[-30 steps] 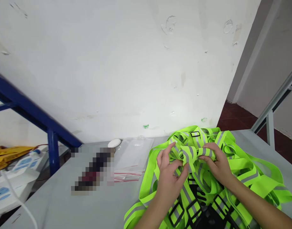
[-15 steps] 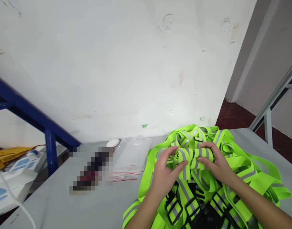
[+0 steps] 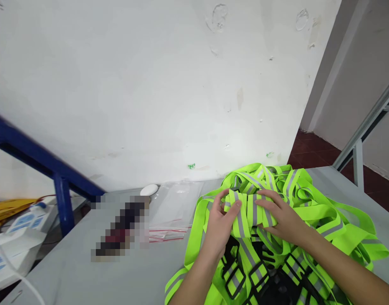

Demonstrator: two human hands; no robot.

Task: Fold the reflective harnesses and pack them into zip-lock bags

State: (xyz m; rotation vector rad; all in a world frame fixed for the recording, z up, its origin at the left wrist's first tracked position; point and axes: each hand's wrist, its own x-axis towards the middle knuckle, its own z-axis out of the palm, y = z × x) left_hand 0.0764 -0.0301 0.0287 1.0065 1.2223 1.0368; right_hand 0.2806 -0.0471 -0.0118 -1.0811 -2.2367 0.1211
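Between my hands is a bundled neon-yellow reflective strap (image 3: 253, 207) with grey stripes, wound in layers. My left hand (image 3: 220, 220) is closed around its left end, the thumb pressing on top. At the right end my right hand (image 3: 283, 215) grips the strap, with its fingers over the upper side; the thumb is partly hidden. Beneath and behind lies a tangled heap of the same reflective straps (image 3: 327, 226). Black buckles (image 3: 235, 281) and other black plastic parts show at the near side of the heap.
The grey table (image 3: 70, 271) stands against a white wall (image 3: 169, 93). Left of the heap are clear zip bags (image 3: 173, 207) with red seals, a white oval object (image 3: 149, 189) and a pixelated item (image 3: 121, 228). A blue metal frame (image 3: 62, 199) rises at the left.
The strap bundle has moved slightly left, and my hands have come closer together on it. Its layers now lie flatter, with the left thumb on top. The view has shifted a little.
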